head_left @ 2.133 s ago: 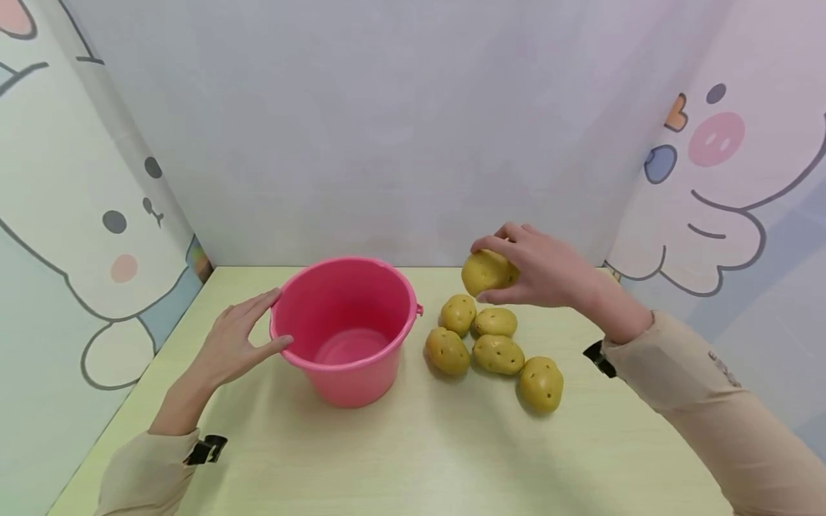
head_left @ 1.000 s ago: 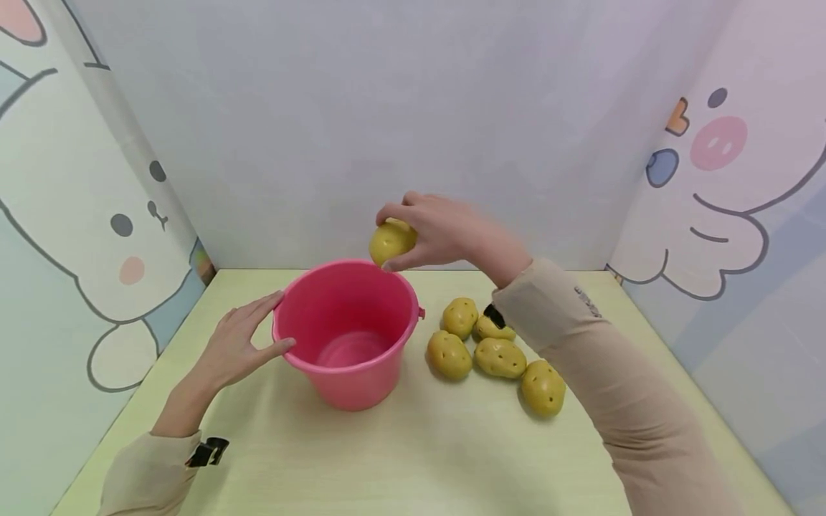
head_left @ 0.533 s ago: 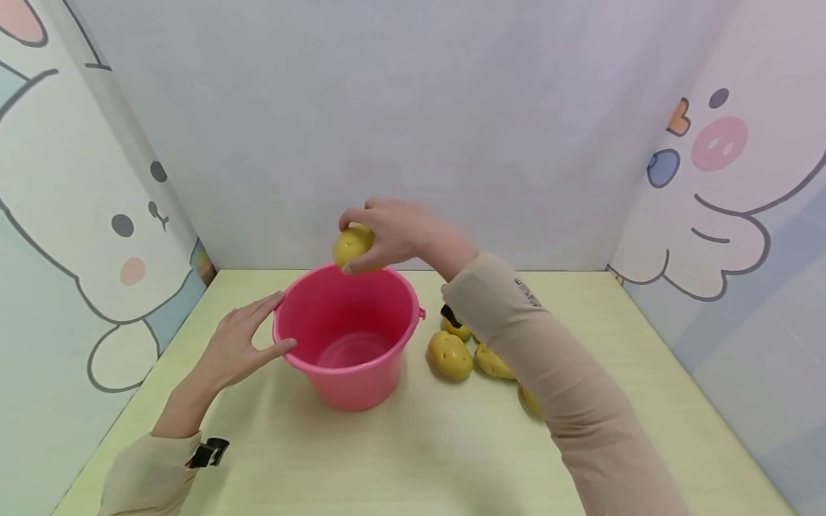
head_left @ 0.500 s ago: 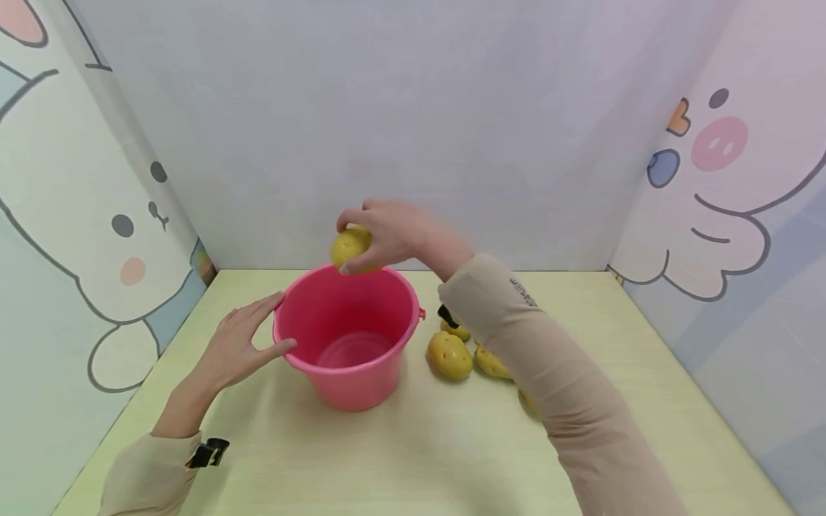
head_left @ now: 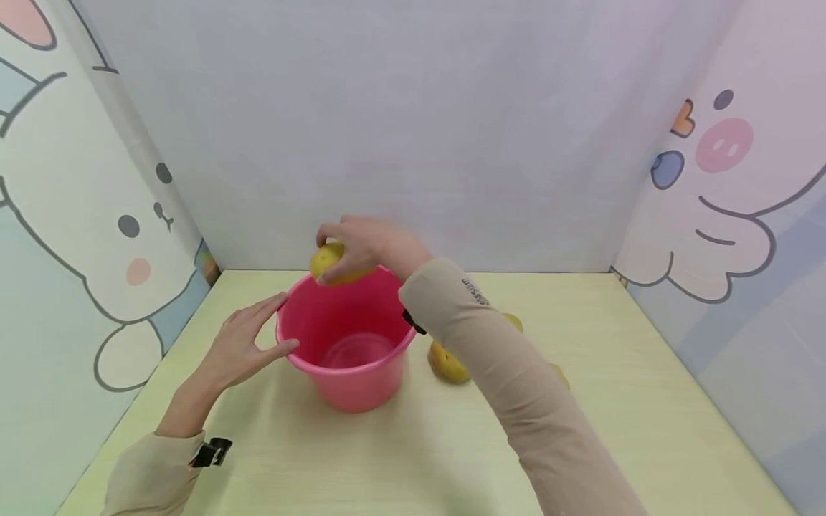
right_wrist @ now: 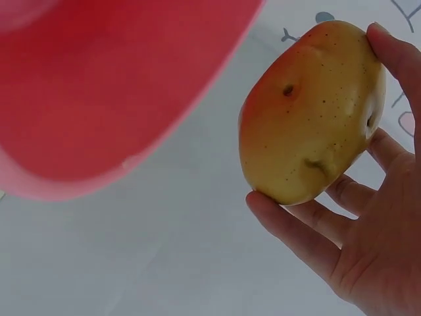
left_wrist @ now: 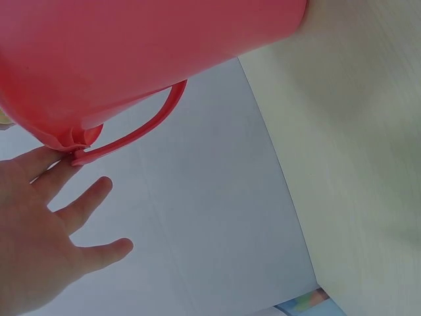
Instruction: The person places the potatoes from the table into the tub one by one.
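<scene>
A pink bucket (head_left: 355, 387) stands upright on the table, its inner bottom in sight. My left hand (head_left: 241, 347) rests at its left rim, thumb and fingertips touching the edge. In the left wrist view, two fingers meet the rim near the handle (left_wrist: 141, 131), and the others spread straight. Over the bucket's back part, my right hand (head_left: 368, 244) holds a yellow potato (head_left: 328, 259) between thumb and fingers. The right wrist view shows this potato (right_wrist: 309, 118) beside the rim, gripped at its ends. More potatoes (head_left: 447, 365) lie right of the bucket, mostly hidden by the right sleeve.
The pale yellow table (head_left: 290, 459) runs back to a plain grey-white wall (head_left: 413, 129). Cartoon-printed panels flank it: a white rabbit figure (head_left: 84, 215) at left and a pig-nosed figure (head_left: 723, 201) at right. Black bands (head_left: 211, 453) show at both cuffs.
My right hand has carried the potato left from above the other potatoes to over the bucket, lowering it slightly at the end. My left hand has stayed at the rim.
</scene>
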`<state>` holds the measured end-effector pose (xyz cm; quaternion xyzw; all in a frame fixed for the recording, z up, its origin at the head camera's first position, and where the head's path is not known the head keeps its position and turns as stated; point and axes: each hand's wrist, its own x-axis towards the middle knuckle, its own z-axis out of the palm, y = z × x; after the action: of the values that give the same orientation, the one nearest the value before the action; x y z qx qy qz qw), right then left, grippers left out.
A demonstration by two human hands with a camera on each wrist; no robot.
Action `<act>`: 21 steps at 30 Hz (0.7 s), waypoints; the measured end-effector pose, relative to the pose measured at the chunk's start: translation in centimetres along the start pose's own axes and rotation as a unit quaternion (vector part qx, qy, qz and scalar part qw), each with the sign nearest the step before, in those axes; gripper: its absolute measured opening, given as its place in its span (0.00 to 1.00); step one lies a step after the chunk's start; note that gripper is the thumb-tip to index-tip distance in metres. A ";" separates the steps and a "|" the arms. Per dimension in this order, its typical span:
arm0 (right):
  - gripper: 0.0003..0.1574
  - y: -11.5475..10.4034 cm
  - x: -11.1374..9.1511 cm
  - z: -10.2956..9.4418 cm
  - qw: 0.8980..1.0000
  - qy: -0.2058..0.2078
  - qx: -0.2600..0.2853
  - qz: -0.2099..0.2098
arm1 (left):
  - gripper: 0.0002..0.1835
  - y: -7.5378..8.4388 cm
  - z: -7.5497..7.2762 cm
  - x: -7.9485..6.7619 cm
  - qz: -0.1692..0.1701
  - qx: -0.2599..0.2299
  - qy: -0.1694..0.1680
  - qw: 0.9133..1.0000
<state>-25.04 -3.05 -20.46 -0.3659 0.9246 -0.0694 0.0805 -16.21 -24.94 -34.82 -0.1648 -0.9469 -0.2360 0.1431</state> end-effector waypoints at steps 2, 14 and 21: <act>0.37 -0.1 0.4 0.3 1.000 -0.006 -0.006 0.003 | 0.43 0.0 0.0 0.0 -0.001 -0.001 0.000 1.000; 0.37 -0.1 2.0 2.8 0.999 -0.034 0.004 0.025 | 0.43 0.2 0.1 0.0 -0.009 -0.002 -0.005 1.000; 0.39 -0.4 1.9 4.0 0.998 -0.041 0.025 0.042 | 0.43 0.1 0.1 -0.1 -0.011 -0.001 -0.002 1.000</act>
<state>-25.31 -4.93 -24.51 -0.3271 0.9330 -0.0740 0.1304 -16.07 -24.82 -34.91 -0.1551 -0.9486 -0.2386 0.1383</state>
